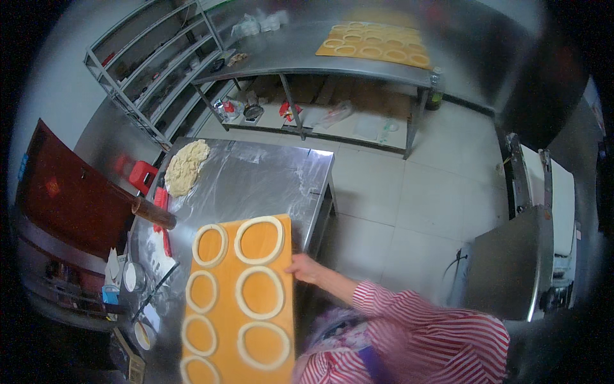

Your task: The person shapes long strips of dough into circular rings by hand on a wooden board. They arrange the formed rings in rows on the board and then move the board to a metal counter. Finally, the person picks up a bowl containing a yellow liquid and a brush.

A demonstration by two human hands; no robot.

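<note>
My right hand (pixel 304 268) grips the right edge of an orange board (pixel 224 275), its fingers closed around the rim. Two columns of pale dough rings (pixel 259 292) lie spread over the board, several in all. The board is partly over the steel worktable (pixel 262 173), and its near end runs out of the picture. My right arm reaches in from the lower right in a red and white striped sleeve. My left hand is outside the picture. Beyond the board, at the table's far left corner, rests a lump of dough (pixel 187 168).
A wooden roller (pixel 153 213), a red brush (pixel 161 205) and bowls (pixel 134 277) line the table's left side. Another steel table (pixel 281 61) at the back bears a second orange board (pixel 326 48) with rings. A metal rack (pixel 153 70) stands far left, steel equipment (pixel 511 262) at right.
</note>
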